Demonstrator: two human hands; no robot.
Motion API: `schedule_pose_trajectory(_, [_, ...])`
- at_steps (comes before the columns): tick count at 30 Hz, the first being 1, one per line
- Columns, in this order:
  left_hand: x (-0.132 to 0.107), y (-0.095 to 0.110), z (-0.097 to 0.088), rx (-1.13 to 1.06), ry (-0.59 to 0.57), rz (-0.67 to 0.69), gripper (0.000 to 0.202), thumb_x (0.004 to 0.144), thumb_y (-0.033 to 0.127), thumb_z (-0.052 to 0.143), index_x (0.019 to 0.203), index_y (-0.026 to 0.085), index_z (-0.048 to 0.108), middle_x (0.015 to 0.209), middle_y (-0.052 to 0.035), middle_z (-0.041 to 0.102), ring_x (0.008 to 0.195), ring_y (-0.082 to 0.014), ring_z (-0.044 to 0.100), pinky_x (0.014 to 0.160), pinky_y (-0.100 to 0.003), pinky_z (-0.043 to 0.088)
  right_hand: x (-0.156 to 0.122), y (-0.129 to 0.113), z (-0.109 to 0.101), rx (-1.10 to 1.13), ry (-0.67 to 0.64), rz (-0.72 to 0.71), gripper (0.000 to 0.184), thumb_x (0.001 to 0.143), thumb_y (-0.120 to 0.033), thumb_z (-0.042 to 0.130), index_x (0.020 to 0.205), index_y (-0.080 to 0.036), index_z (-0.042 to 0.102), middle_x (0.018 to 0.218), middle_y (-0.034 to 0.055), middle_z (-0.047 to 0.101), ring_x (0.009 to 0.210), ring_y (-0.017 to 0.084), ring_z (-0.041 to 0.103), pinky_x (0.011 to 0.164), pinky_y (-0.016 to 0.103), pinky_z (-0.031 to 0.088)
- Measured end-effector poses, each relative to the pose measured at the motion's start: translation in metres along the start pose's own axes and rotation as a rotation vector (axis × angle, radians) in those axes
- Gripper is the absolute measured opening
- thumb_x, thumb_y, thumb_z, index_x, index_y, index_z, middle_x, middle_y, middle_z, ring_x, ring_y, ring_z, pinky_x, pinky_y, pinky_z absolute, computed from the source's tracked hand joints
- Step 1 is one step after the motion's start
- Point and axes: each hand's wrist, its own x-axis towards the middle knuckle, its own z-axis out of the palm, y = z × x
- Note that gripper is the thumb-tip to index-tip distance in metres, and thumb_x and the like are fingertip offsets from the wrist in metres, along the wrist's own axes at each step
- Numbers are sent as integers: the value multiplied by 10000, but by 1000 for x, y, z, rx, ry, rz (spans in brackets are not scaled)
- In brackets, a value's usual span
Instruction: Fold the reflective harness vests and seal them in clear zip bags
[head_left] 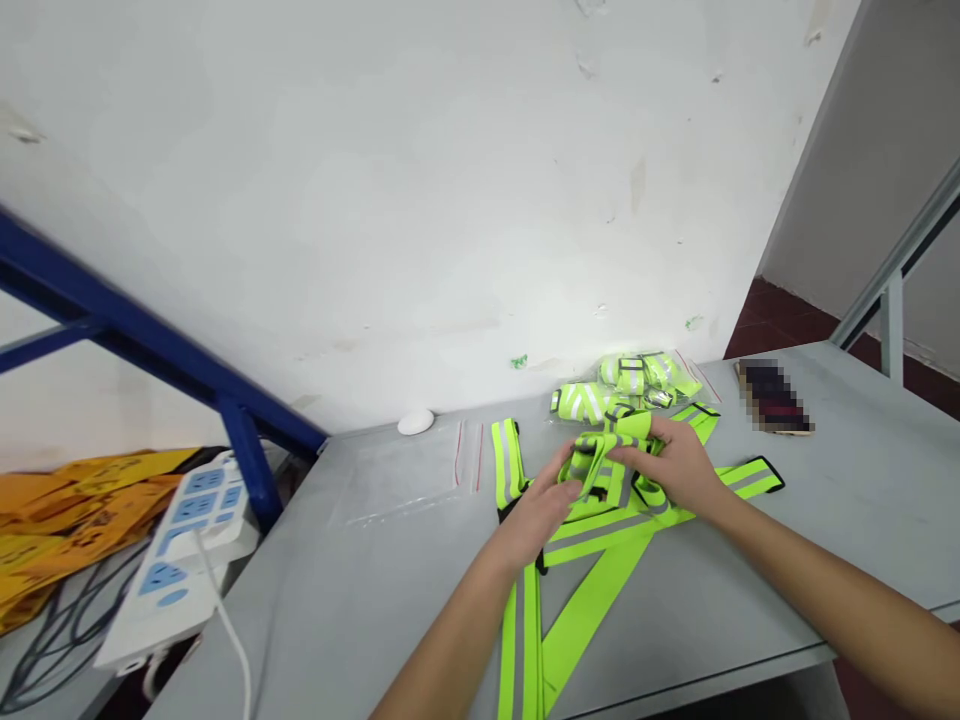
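Yellow-green reflective straps (600, 535), grey-striped, one lot: spread on grey tabletop (697, 610) beneath hands, one part gathered between them as bunched section (616, 488). Left hand (538, 515): holding bunched section's left side. Right hand (679, 463): thumb and fingers closed on its upper right. Just beyond hands: bagged straps (651, 375). Left of hands: clear bag (405, 475), white rounded object (416, 422); farther left, power strip (180, 560). Right of hands: pixelated dark phone-like item (774, 397).

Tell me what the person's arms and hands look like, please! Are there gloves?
No gloves! The left hand and right hand are bare. The left forearm and right forearm show no sleeves, watch or bracelet. Anything worn higher up is out of view.
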Motion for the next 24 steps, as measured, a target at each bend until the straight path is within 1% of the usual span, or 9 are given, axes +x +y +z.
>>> schedule_pose_trajectory(3, [3,0,8,57,16,-2,445,856,525,573,1194,239,620,1183,-82,634,1141,-296,567,967,-407,458,8,2,-12,37,74,50,355,753,-525,697,699,-180,635,633,-13,598,591,149,525,537,260,407])
schedule_pose_trajectory(6, [5,4,19,162,74,191,345,851,504,607,1036,223,683,1254,-83,607,1249,-311,487,1018,-398,428,12,2,-20,76,77,65,385,755,-541,691,670,-179,590,595,-32,524,556,123,455,517,252,366])
schedule_pose_trajectory(8, [7,5,25,97,118,246,370,852,499,611,1083,214,658,1265,-90,601,1250,-306,489,1019,-400,429,12,1,-21,103,57,71,373,765,-533,688,691,-178,599,618,-29,539,570,123,464,530,252,375])
schedule_pose_trajectory(11, [7,5,26,-144,56,128,503,800,456,695,1225,216,570,1169,-93,649,1092,-272,602,925,-379,491,9,-3,-20,129,-30,59,325,772,-501,699,768,-180,653,699,-10,614,644,149,539,585,259,426])
schedule_pose_trajectory(14, [5,3,16,-391,-70,24,656,661,322,823,1257,243,560,1120,-72,666,974,-238,647,831,-317,515,5,-9,-20,183,-197,30,293,782,-458,706,896,-188,710,849,20,695,781,199,623,684,287,484])
schedule_pose_trajectory(17, [3,5,2,-593,-149,-34,641,647,428,800,1218,211,605,1064,-85,669,874,-224,661,727,-290,520,1,-15,-18,133,-353,43,296,772,-425,723,958,-195,730,859,21,713,820,226,648,719,306,504])
schedule_pose_trajectory(20, [5,14,-5,-493,-54,-85,543,760,559,686,1161,201,606,988,-77,671,811,-197,654,670,-271,507,-2,-17,-12,6,-449,53,294,767,-433,722,944,-198,740,795,6,708,754,211,641,676,290,496])
schedule_pose_trajectory(22, [8,22,-4,-329,8,-118,505,784,524,696,1175,236,561,953,-47,673,777,-176,645,642,-254,489,-4,-16,-9,-96,-462,59,290,759,-467,717,843,-190,743,699,-8,682,652,180,605,607,266,466])
schedule_pose_trajectory(24, [13,30,-1,-227,3,-131,530,790,496,706,1224,263,510,967,-35,676,807,-179,646,659,-257,487,-5,-15,-7,-173,-441,65,309,745,-491,720,792,-185,737,627,-21,648,593,154,563,564,249,432])
